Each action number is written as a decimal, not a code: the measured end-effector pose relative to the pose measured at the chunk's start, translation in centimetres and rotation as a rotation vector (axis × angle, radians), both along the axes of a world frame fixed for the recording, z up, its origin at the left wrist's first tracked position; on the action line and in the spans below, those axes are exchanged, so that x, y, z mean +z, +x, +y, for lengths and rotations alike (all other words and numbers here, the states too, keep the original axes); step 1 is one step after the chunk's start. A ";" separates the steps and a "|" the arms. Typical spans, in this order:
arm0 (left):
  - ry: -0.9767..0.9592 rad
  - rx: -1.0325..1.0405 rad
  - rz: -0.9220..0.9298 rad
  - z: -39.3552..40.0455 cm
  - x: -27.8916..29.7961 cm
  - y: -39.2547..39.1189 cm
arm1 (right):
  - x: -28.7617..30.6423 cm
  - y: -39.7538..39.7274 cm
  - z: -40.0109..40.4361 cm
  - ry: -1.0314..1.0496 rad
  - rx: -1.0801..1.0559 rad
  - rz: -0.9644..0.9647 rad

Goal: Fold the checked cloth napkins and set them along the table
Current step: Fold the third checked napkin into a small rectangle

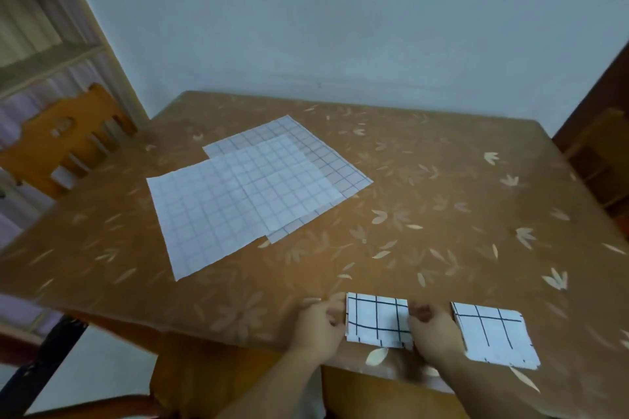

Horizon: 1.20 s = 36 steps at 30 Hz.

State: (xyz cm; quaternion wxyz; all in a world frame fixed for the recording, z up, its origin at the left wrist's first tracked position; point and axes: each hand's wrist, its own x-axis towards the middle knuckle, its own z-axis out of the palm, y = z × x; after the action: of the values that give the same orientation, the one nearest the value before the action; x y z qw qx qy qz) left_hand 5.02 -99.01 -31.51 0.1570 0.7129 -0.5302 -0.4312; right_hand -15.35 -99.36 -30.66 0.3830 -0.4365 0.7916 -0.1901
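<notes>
Pinching folded napkin [377,321] at near counter [442,180] edge, left hand [318,328] and right hand [434,330] clamped on its sides.

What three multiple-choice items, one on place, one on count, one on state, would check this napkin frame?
1. Where is the finished folded napkin?
A. On the chair
B. At the near table edge, right of the hands
C. On top of the unfolded pile

2. How many napkins lie unfolded?
A. One
B. Six
C. Three, overlapping

3. What are the hands doing?
A. Both at the sides of a folded napkin
B. Both lifted off the table
C. Pulling the chair

Key: 1 B, it lies beside the right hand. 2 C, the unfolded napkins show three layers. 3 A, the left hand and right hand flank the held napkin.
</notes>
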 end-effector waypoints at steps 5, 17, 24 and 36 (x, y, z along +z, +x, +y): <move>-0.092 0.013 -0.115 -0.7 3.4 4.3 | 2.9 2.0 -0.6 -0.178 0.141 0.095; -0.345 -0.061 -0.493 0.2 13.7 16.7 | 10.6 12.9 -3.2 -0.418 0.694 0.366; -0.431 -0.054 -0.314 -1.5 12.5 25.8 | 11.8 22.2 -3.2 -0.467 0.484 0.297; -0.400 -0.260 -0.179 -5.2 9.3 40.6 | 9.9 36.9 -1.2 -0.356 0.154 0.250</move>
State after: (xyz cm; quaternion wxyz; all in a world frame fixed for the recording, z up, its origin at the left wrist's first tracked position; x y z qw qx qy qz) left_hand 45.66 -104.23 -22.25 0.1905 0.6291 -0.7038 -0.2694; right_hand 21.52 -100.52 -20.73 0.2123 -0.5767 0.7511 -0.2415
